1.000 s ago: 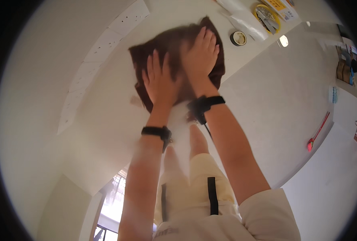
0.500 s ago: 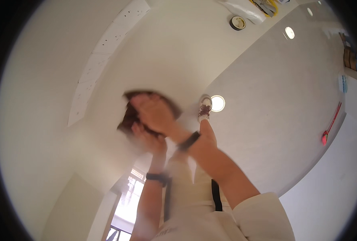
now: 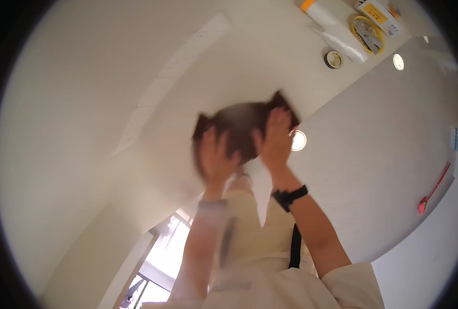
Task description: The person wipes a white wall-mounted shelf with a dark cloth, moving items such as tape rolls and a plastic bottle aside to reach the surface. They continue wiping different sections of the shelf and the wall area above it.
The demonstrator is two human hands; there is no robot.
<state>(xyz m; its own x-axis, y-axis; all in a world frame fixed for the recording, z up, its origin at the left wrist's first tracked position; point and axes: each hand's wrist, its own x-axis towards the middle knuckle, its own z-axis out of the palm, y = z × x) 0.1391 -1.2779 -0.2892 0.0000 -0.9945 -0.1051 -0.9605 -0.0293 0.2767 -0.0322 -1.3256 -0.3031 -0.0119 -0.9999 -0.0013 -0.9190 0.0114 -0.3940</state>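
Brown cloth [image 3: 242,121] lay over near part of pale surface [image 3: 270,62] | left hand [image 3: 218,157], right hand [image 3: 277,139]: grips open, fingers extended across opposite sides, apparently to hold it spread | tape roll [image 3: 329,63] sat far right, well apart

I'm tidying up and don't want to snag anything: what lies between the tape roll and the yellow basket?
Translucent plastic lies between the tape roll and the yellow basket, as the head view shows.

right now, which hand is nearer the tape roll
The right hand; the left hand, also on the brown cloth, is farther from the tape roll.
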